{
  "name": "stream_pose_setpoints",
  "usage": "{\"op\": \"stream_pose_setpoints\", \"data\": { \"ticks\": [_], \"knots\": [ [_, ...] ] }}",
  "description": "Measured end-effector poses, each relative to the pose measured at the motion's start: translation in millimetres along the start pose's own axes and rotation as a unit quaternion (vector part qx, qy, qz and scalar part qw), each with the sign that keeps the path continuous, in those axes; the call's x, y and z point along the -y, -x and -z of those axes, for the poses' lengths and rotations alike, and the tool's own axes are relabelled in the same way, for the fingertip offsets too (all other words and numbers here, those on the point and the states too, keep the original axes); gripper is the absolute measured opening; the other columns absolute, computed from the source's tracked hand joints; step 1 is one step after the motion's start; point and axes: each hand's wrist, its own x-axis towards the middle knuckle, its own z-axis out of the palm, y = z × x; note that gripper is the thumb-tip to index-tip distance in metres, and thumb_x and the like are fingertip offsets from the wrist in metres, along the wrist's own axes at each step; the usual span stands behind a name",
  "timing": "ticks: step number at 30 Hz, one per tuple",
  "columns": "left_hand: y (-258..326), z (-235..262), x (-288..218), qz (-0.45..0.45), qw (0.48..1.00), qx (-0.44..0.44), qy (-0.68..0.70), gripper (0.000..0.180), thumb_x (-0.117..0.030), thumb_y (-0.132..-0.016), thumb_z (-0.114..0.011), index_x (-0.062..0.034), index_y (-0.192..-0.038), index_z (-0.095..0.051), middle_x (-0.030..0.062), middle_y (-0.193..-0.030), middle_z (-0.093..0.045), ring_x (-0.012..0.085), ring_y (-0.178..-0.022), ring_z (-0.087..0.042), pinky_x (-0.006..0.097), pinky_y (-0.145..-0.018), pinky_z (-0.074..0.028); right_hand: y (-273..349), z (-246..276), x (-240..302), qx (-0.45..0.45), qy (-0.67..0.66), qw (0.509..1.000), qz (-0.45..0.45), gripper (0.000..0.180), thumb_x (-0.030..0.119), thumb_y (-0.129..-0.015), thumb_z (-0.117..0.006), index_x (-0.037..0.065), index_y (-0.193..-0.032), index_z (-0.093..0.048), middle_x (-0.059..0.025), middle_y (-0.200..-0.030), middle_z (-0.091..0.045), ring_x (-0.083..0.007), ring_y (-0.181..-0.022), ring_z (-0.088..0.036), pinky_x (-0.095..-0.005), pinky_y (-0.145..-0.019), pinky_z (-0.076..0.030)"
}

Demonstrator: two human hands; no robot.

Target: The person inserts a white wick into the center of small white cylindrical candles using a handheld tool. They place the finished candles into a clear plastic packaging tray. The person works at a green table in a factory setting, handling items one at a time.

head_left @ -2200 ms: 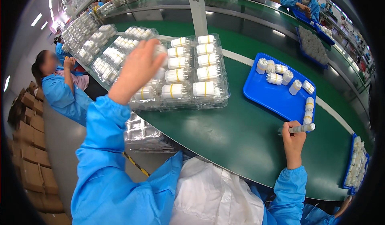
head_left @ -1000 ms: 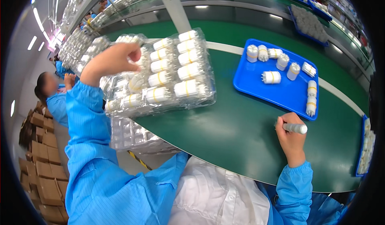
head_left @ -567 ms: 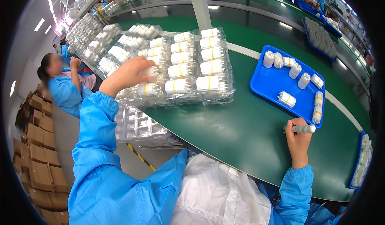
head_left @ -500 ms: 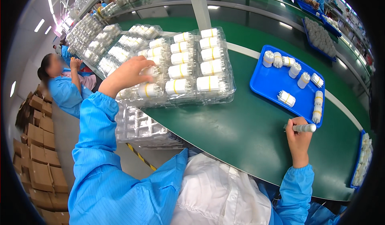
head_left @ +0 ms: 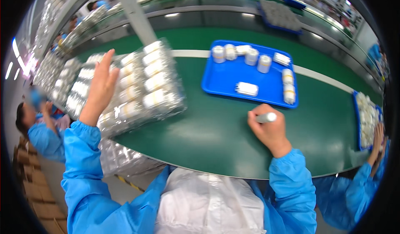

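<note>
My left hand (head_left: 102, 88) is raised at the clear plastic tray (head_left: 180, 105), fingers stretched out and nothing in them. Rows of white cylindrical bundles (head_left: 155, 81) with yellow bands fill that tray, blurred by motion. My right hand (head_left: 273, 132) is closed round a grey-white marker pen (head_left: 266, 117), just in front of a blue tray (head_left: 225, 84). Inside the blue tray, several similar white bundles (head_left: 264, 64) stand along the far side. One bundle (head_left: 247, 89) lies near the front edge, and others are at the right end.
The green work table (head_left: 208, 138) curves across in front of me. More filled plastic trays (head_left: 68, 81) stretch away at left. At the right edge, a co-worker's hand (head_left: 378, 140) touches another blue tray (head_left: 361, 129). A metal post (head_left: 133, 15) rises behind the table.
The view has swung right. My left hand has come off the bundles and its fingers have straightened. My right hand, still with the marker pen, has shifted left along the blue tray's front.
</note>
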Motion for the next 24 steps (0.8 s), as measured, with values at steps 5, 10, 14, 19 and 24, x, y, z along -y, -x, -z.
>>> {"op": "stream_pose_setpoints", "data": {
  "ticks": [5,10,14,19,24],
  "knots": [
    [-92.1,-24.6,-158.5,-0.032,0.976,0.081,0.198,0.027,-0.018,-0.104,-0.052,-0.0026,-0.120,-0.066,0.0118,-0.088,-0.070,0.0295,-0.084,-0.068,0.047,-0.095,-0.049,4.4,5.8,-5.9,0.029,0.021,0.999,0.014,0.015,0.008,-0.079,-0.077,0.005,-0.078,-0.062,-0.0086,-0.076,-0.063,-0.0286,-0.067,-0.064,-0.0398,-0.059,-0.051],
    [-143.6,-133.0,-234.7,-0.180,0.973,0.138,0.043,0.033,-0.024,-0.092,-0.070,-0.0016,-0.116,-0.066,0.0188,-0.116,-0.063,0.0362,-0.112,-0.062,0.046,-0.093,-0.052,2.7,9.6,-14.3,0.005,0.037,0.999,-0.005,0.015,0.009,-0.079,-0.075,0.005,-0.078,-0.061,-0.0092,-0.074,-0.060,-0.0288,-0.066,-0.063,-0.0406,-0.058,-0.051],
    [-165.9,-197.2,-231.4,-0.126,0.966,0.215,-0.072,0.037,-0.027,-0.087,-0.072,-0.0018,-0.113,-0.067,0.0193,-0.111,-0.066,0.0393,-0.110,-0.063,0.045,-0.096,-0.052,-1.4,10.7,-14.5,-0.010,0.020,1.000,-0.009,0.017,0.010,-0.079,-0.075,0.004,-0.077,-0.060,-0.0098,-0.073,-0.059,-0.0290,-0.065,-0.063,-0.0410,-0.058,-0.050],
    [-168.3,-183.2,-216.8,-0.155,0.956,0.250,-0.002,0.037,-0.023,-0.080,-0.075,-0.0018,-0.110,-0.067,0.0203,-0.109,-0.069,0.0369,-0.105,-0.066,0.046,-0.092,-0.052,-0.9,12.3,-14.9,-0.031,-0.012,0.999,-0.020,0.016,0.010,-0.082,-0.076,0.004,-0.079,-0.062,-0.0098,-0.072,-0.060,-0.0297,-0.062,-0.062,-0.0404,-0.056,-0.049],
    [-91.4,-73.5,-252.8,-0.255,0.928,0.203,0.178,0.041,-0.017,-0.076,-0.081,-0.0024,-0.110,-0.063,0.0164,-0.103,-0.067,0.0364,-0.099,-0.065,0.043,-0.088,-0.052,0.8,16.4,-15.7,-0.088,-0.092,0.989,-0.074,0.013,0.005,-0.082,-0.077,0.004,-0.078,-0.065,-0.0083,-0.071,-0.065,-0.0225,-0.056,-0.061,-0.0341,-0.053,-0.048]
  ]
}}
